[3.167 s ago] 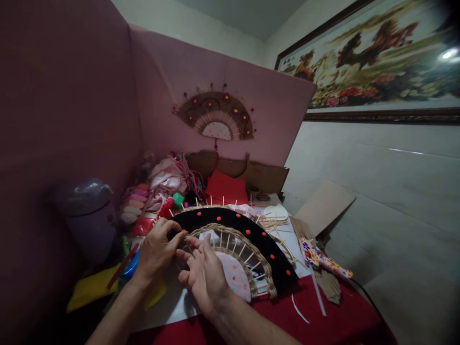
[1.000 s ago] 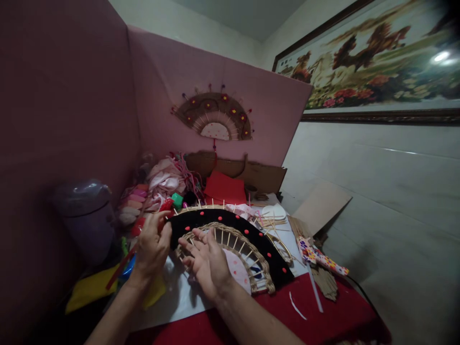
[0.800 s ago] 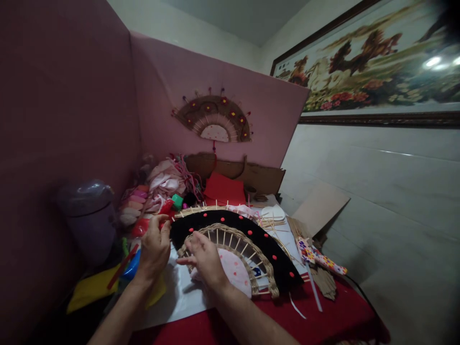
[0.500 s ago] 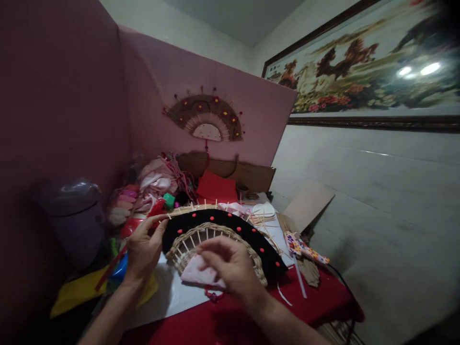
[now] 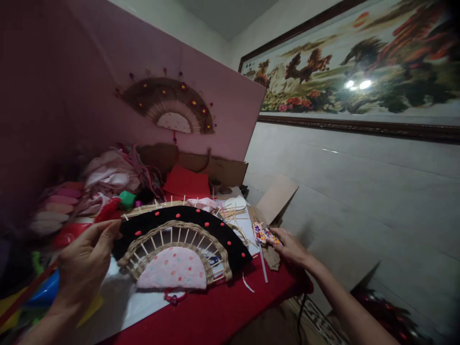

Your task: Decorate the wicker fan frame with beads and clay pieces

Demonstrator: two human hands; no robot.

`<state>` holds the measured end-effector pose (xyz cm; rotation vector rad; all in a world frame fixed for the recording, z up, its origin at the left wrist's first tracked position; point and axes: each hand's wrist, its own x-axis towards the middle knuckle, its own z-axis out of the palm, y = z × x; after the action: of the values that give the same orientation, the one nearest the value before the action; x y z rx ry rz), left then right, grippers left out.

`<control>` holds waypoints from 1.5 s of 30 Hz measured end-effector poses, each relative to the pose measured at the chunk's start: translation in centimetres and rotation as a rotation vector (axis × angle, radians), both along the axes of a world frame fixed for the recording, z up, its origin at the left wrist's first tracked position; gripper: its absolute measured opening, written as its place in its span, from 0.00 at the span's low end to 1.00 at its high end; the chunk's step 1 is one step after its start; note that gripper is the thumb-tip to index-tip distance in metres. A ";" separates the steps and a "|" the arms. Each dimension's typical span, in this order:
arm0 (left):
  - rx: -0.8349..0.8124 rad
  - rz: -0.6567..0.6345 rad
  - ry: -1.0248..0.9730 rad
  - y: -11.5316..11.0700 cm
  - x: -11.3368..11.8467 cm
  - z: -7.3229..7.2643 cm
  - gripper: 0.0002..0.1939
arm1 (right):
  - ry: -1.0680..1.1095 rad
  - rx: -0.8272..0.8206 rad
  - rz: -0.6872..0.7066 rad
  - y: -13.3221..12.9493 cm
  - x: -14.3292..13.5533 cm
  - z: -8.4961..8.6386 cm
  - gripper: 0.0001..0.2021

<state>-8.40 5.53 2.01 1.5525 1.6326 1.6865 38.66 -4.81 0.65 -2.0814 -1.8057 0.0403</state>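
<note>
Well to the left of the black-edged fan (image 5: 172, 263), a row of pastel blocks (image 5: 59, 206) is seen, with a blue item (image 5: 46, 290) placed nearer the front. The fan's upper left corner is pinched between the thumb and fingers of the left hand (image 5: 82, 261). Behind the fan, to its left, pale pink cloth (image 5: 111, 175) is heaped; farther back, a brown fan (image 5: 138, 98) is mounted on a pink board (image 5: 230, 110). The fan itself is held over the front of the bench (image 5: 215, 309), its black band dotted with red, its half-round panel spotted; whether its lower edge is supported there cannot be told. Behind it a red sheet (image 5: 187, 182) is laid, and below it a beaded red cord (image 5: 174, 299) is shown. Just beyond its right end, a flower-patterned tool (image 5: 264, 234) is touched at its handle by the right hand (image 5: 293, 248), whose fingers are curled; whether it is firmly gripped cannot be told.
</note>
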 end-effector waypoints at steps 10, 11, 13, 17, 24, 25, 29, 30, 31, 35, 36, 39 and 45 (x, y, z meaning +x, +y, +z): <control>-0.119 -0.284 -0.369 -0.8 1.4 0.3 0.18 | -0.192 -0.006 -0.112 1.0 -3.3 3.8 0.18; -0.174 -0.363 -0.434 -0.8 1.5 0.2 0.19 | -0.166 0.093 -0.093 1.2 -4.8 4.5 0.16; -0.301 -0.523 -0.582 -1.1 1.6 0.2 0.21 | -0.012 0.271 0.070 1.6 -8.9 5.5 0.14; -0.426 -0.754 -0.738 -2.0 2.3 0.8 0.19 | 0.306 0.355 0.416 2.1 -19.6 6.1 0.08; -0.399 -0.851 -0.726 -2.5 2.4 0.7 0.10 | 0.492 0.366 0.705 4.3 -29.5 5.2 0.08; -0.393 -0.854 -0.702 -2.4 2.3 0.6 0.10 | 0.504 0.373 0.708 4.7 -29.8 4.9 0.09; -0.373 -0.853 -0.619 -2.1 2.2 0.2 0.11 | 0.536 0.396 0.697 5.6 -29.9 3.8 0.09; -0.376 -0.848 -0.598 -2.0 2.2 0.3 0.12 | 0.541 0.398 0.700 5.7 -29.8 3.5 0.08; -0.382 -0.838 -0.577 -2.0 2.3 0.3 0.12 | 0.545 0.401 0.703 5.7 -29.7 3.2 0.07; -0.415 -0.812 -0.527 -2.2 2.7 0.5 0.13 | 0.556 0.406 0.687 5.7 -29.3 2.6 0.05; -0.418 -0.809 -0.526 -2.2 2.8 0.5 0.13 | 0.560 0.405 0.683 5.7 -29.2 2.5 0.05; -0.424 -0.792 -0.529 -2.2 3.0 0.3 0.13 | 0.580 0.399 0.676 5.6 -29.1 2.5 0.04; -0.429 -0.772 -0.541 -2.2 3.2 0.2 0.12 | 0.555 0.383 0.690 5.6 -29.0 2.4 0.04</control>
<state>-5.21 3.37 2.22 1.1447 0.8636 1.0968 9.67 0.79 3.08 -0.9887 -1.8774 0.3809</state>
